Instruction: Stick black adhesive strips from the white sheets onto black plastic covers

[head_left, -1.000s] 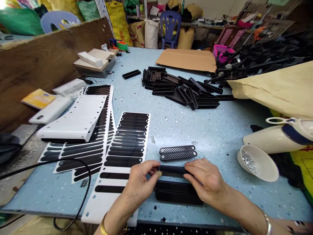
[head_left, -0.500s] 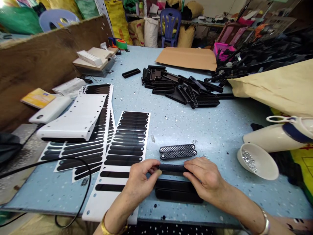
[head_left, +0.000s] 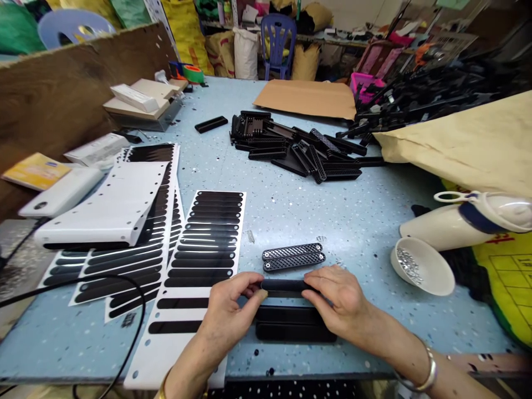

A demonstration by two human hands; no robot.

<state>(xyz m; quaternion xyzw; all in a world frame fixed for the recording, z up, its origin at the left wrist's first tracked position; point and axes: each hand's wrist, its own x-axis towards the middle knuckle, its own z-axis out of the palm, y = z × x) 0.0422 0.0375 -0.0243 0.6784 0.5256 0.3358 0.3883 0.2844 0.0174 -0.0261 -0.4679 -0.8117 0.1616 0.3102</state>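
Between my two hands lies a slim black strip-shaped piece (head_left: 283, 285) with rounded ends, level above the table. My left hand (head_left: 233, 305) pinches its left end between thumb and fingers. At the other end, the thumb and fingers of my right hand (head_left: 338, 296) are closed on it. Two plain black bars (head_left: 295, 331) lie side by side just below, partly covered by my right hand. Beyond my hands rests a pair of black textured bars (head_left: 293, 257) with small round screws at their ends. A white sheet of black stickers (head_left: 214, 238) lies left of my hands.
A heap of black bars (head_left: 299, 149) sits farther back, before a cardboard sheet (head_left: 305, 98). On the right are a white bowl (head_left: 436, 277) of small metal parts and a white bottle (head_left: 440, 224). More sticker sheets (head_left: 124, 266) and a black cable (head_left: 143, 310) lie left.
The whole scene has shifted slightly left in view. My hands keep the same grip on the black strip-shaped piece.
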